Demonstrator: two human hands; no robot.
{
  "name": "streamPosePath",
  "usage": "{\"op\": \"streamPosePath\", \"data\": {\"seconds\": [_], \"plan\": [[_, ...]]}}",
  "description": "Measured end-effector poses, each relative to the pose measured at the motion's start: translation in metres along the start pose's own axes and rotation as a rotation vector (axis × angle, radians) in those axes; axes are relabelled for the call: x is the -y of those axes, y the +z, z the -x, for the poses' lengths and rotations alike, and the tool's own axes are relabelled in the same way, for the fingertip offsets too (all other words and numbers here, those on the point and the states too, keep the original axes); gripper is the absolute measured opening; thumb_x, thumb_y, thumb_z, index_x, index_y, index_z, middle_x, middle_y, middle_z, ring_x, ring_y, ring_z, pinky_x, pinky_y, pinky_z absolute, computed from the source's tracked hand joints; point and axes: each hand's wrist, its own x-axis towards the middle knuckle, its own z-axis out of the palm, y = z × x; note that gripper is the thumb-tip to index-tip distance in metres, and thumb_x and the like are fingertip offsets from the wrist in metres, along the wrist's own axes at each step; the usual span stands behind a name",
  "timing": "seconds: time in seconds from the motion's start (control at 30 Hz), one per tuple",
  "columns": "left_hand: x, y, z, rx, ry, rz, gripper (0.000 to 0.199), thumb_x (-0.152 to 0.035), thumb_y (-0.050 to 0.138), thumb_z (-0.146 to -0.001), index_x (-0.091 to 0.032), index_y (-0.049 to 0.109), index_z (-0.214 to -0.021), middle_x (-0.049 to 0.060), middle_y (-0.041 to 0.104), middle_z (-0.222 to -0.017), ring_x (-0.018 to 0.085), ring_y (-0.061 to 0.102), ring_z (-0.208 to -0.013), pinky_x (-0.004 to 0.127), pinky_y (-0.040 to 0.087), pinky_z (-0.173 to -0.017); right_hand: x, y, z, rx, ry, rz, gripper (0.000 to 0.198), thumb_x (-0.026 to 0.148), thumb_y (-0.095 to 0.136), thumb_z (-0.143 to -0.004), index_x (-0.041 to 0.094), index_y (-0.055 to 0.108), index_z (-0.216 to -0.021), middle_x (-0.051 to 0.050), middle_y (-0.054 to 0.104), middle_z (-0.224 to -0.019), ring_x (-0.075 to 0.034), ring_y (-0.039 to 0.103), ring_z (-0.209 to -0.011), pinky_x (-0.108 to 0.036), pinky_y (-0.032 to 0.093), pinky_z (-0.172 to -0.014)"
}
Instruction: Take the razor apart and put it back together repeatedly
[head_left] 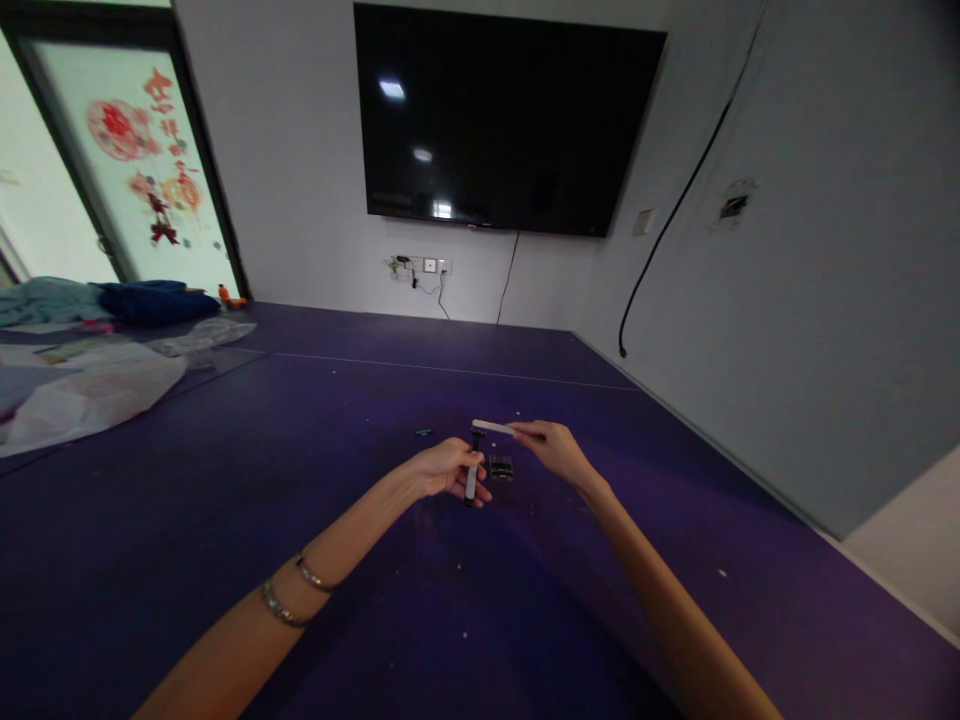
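Razor point(470, 486) in one hand, white stick point(493, 428) at its head

Right of the razor I see a small dark case point(501, 468); left, a small dark strip point(424, 432); far left, crumpled plastic sheeting point(112, 395). My left hand point(444, 466) clasps its handle; my right hand point(556, 449) pinches the flat stick, contact unclear. Beneath, smooth purple floor point(337, 640).

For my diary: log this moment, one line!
left hand: holds razor-like tool; right hand: holds pale stick by tool's head; nearby: small case
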Motion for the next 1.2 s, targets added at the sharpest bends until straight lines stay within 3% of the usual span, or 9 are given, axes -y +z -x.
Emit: {"op": "streamPosePath", "data": {"seconds": [0.2, 0.4, 0.6, 0.77, 0.97, 1.13, 1.2], "plan": [[0.003, -0.001, -0.002, 0.008, 0.019, 0.006, 0.016, -0.023, 0.054, -0.081, -0.014, 0.041, -0.082, 0.0, 0.055, -0.067, 0.019, 0.064, -0.058, 0.044, 0.049, -0.065, 0.007, -0.006, -0.001, 0.088, -0.058, -0.062, 0.027, 0.032, 0.05, -0.084, 0.027, 0.066, -0.105, -0.002, 0.068, -0.103, -0.02, 0.063, -0.093, -0.032, 0.048, -0.082], [0.003, -0.001, -0.003, -0.012, -0.001, -0.007, 0.015, -0.022, 0.053, -0.081, -0.014, 0.039, -0.083, -0.001, 0.054, -0.066, 0.02, 0.064, -0.057, 0.045, 0.049, -0.064, 0.009, -0.01, 0.001, 0.006, -0.016, 0.085, 0.026, 0.034, 0.051, -0.083, 0.029, 0.066, -0.105, -0.002, 0.069, -0.101, -0.021, 0.063, -0.092, -0.034, 0.047, -0.082], [0.0, 0.004, -0.001, -0.019, 0.002, 0.017, 0.01, -0.017, 0.048, -0.083, -0.015, 0.038, -0.082, -0.002, 0.053, -0.066, 0.02, 0.064, -0.056, 0.045, 0.049, -0.063, 0.005, -0.01, 0.001, 0.127, -0.008, -0.084, 0.027, 0.031, 0.052, -0.083, 0.026, 0.066, -0.106, -0.002, 0.069, -0.102, -0.02, 0.063, -0.093, -0.032, 0.047, -0.084], [0.001, 0.003, 0.0, -0.016, 0.026, 0.025, 0.009, -0.016, 0.047, -0.083, -0.015, 0.039, -0.083, -0.001, 0.053, -0.067, 0.02, 0.064, -0.057, 0.046, 0.049, -0.065, -0.001, -0.009, 0.0, 0.014, 0.087, -0.045, 0.026, 0.033, 0.054, -0.081, 0.027, 0.067, -0.102, -0.002, 0.069, -0.102, -0.023, 0.063, -0.094, -0.037, 0.046, -0.085], [0.003, 0.001, -0.002, 0.0, 0.033, 0.026, 0.013, -0.02, 0.049, -0.082, -0.015, 0.038, -0.084, -0.001, 0.054, -0.068, 0.021, 0.065, -0.058, 0.044, 0.049, -0.063, 0.004, -0.012, 0.001, 0.131, 0.03, -0.19, 0.028, 0.031, 0.054, -0.08, 0.022, 0.067, -0.103, -0.003, 0.069, -0.1, -0.021, 0.063, -0.093, -0.034, 0.047, -0.084], [0.002, 0.001, -0.002, 0.027, 0.051, 0.026, 0.022, -0.024, 0.057, -0.079, -0.015, 0.038, -0.086, -0.002, 0.054, -0.067, 0.02, 0.064, -0.058, 0.046, 0.05, -0.063, -0.003, -0.014, 0.001, 0.035, 0.106, -0.138, 0.028, 0.032, 0.055, -0.079, 0.021, 0.068, -0.101, -0.005, 0.069, -0.1, -0.022, 0.063, -0.092, -0.036, 0.046, -0.085], [0.001, 0.002, -0.001, 0.024, 0.055, 0.025, 0.022, -0.024, 0.057, -0.078, -0.015, 0.038, -0.085, -0.002, 0.053, -0.067, 0.02, 0.064, -0.058, 0.045, 0.05, -0.063, -0.005, -0.015, 0.001, 0.07, 0.095, -0.179, 0.029, 0.034, 0.056, -0.078, 0.02, 0.068, -0.101, -0.005, 0.069, -0.1, -0.022, 0.063, -0.093, -0.035, 0.046, -0.084]]}}
